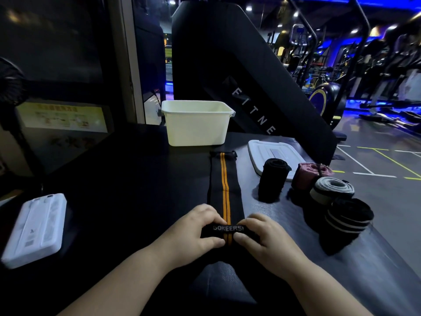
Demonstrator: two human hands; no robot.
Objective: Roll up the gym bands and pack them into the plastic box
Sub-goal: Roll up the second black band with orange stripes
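Lower centre: my left hand (pixel 196 229) and right hand (pixel 264 238) are both pinching the rolled near end of the black elastic gym band with twin orange stripes (pixel 225 190). Its remainder is lying flat on the dark counter (pixel 136 179), reaching toward the white rectangular plastic box (pixel 196 124) at upper centre.

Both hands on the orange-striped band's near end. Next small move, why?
Probably roll it forward one turn: left hand and right hand pinch a small started roll, while most of the orange-striped band lies flat, stretching toward the plastic box.
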